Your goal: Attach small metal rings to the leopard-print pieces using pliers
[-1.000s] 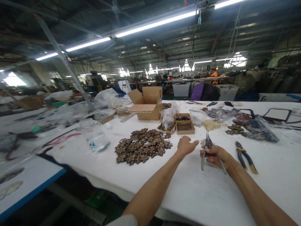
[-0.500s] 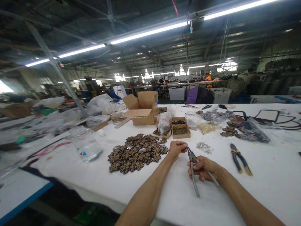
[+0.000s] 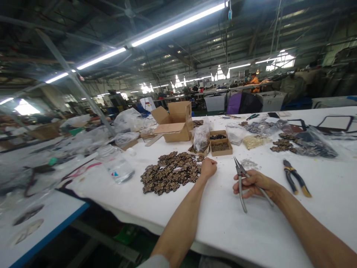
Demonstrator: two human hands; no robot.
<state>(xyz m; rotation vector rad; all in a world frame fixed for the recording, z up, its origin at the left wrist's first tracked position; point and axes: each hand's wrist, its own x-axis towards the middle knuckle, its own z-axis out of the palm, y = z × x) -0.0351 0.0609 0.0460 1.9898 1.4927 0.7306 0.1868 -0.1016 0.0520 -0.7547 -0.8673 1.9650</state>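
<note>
My right hand (image 3: 255, 183) is wrapped round the grey handles of long-nosed pliers (image 3: 240, 175), whose tips point away from me and stand slightly apart. To the left, my left hand (image 3: 208, 168) is closed over the white table, its fingers curled in. What it holds, if anything, is hidden. Beside it lies a heap of brown and black flower-shaped pieces (image 3: 170, 173). Just past the plier tips is a scatter of small clear or silvery bits (image 3: 249, 163). A second pair of pliers (image 3: 296, 178), with black and yellow handles, rests to the right.
Small cartons of metal bits (image 3: 221, 148) stand behind my hands, near an open cardboard box (image 3: 177, 126). A clear plastic jar (image 3: 118, 165) sits left of the heap. Plastic bags of parts (image 3: 315, 143) lie at the back right. The white table (image 3: 223, 230) has its front edge near me.
My left hand has come away from the plier tips and closed, now left of them. The right hand still holds the pliers. The whole view has shifted and tilted.
</note>
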